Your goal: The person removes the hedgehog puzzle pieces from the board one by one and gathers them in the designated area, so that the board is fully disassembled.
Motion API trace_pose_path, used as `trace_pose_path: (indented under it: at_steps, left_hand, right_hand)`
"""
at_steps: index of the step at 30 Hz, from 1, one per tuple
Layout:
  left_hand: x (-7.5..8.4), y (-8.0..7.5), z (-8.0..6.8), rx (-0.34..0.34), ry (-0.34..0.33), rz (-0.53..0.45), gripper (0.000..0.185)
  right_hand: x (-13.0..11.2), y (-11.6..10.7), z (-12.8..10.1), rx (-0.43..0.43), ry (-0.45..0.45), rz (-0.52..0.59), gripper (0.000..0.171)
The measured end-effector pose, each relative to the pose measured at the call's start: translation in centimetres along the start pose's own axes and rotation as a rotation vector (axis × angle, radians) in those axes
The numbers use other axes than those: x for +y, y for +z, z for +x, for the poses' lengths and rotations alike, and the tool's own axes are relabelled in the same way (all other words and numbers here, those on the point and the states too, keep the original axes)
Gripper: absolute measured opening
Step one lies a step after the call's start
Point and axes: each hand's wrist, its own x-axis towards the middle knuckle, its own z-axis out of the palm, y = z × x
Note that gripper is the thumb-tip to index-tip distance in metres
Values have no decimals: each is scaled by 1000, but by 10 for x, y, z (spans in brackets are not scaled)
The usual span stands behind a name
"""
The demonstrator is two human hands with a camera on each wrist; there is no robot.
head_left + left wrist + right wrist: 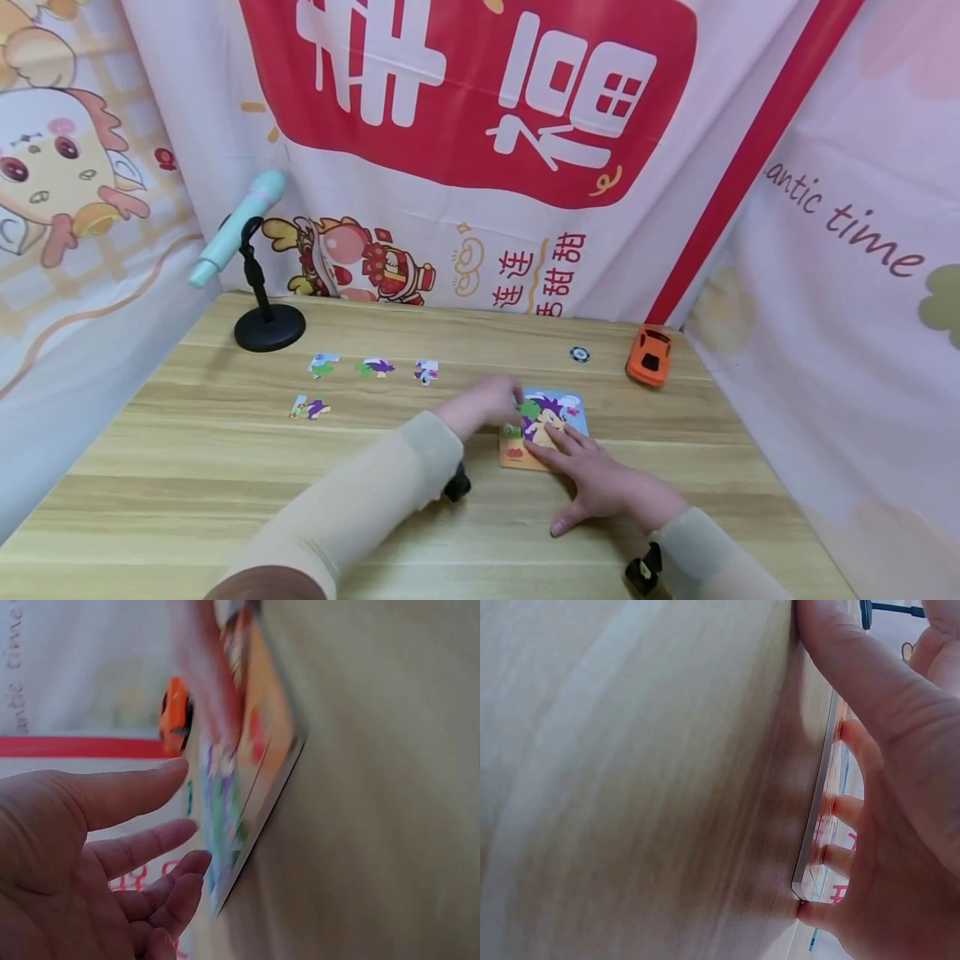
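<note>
A square jigsaw puzzle board (513, 460) with a purple-haired cartoon figure lies flat on the wooden table. My right hand (603, 483) spreads its fingers over the puzzle's lower right part, and the fingertips rest on it in the right wrist view. The right thumb points out over the tabletop, off the board. At the puzzle's upper left edge is my left hand (489, 402). In the left wrist view its thumb and loosely bent fingers (142, 840) stand apart, with nothing between them.
Several loose jigsaw pieces (309, 407) lie left of the board. Behind them a turquoise microphone (240, 227) leans on a black stand (270, 327). An orange toy car (649, 357) and a small round chip (580, 354) sit at the back right. Printed curtains (465, 192) enclose the table.
</note>
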Motion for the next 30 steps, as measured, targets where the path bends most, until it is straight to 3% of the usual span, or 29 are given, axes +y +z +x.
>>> trace_pose_path:
  at_steps: [5, 11, 15, 23, 30]
  left_hand:
    - [13, 28, 10, 19, -8, 94, 45]
    - [18, 37, 14, 47, -5, 144, 42]
    - [18, 37, 13, 54, -13, 124, 40]
    - [19, 39, 15, 34, -29, 52, 40]
    - [15, 41, 19, 44, -29, -28, 41]
  right_hand:
    - [0, 1, 1, 4, -11, -6, 111]
    - [0, 1, 0, 16, -34, -17, 111]
    - [-4, 0, -2, 38, -23, 2, 111]
    - [-11, -1, -8, 48, 88, 23, 109]
    - [-8, 1, -6, 51, 93, -6, 110]
